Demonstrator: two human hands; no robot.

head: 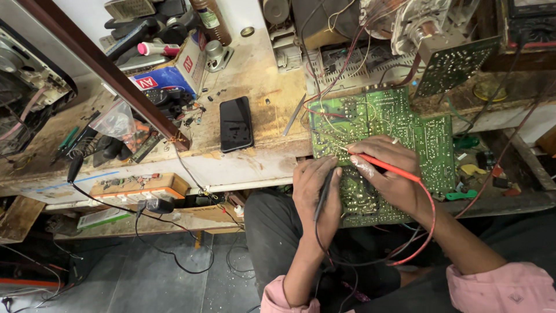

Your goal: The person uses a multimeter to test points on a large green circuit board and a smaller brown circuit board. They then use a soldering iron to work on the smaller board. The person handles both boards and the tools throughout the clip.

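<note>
Over the green circuit board [399, 124] at the surface's [255, 75] edge, right hand [391, 174] pinches the red probe [389, 168], tip pointing left onto the solder side; left hand [315, 194], just beside, grips the black probe [324, 194], pointing up.

green circuit board [405, 124], red probe [389, 168], black probe [324, 194], black phone [236, 123]

Left hand [315, 194] and right hand [391, 174] lie side by side; both curled in pen-like grips.
</note>
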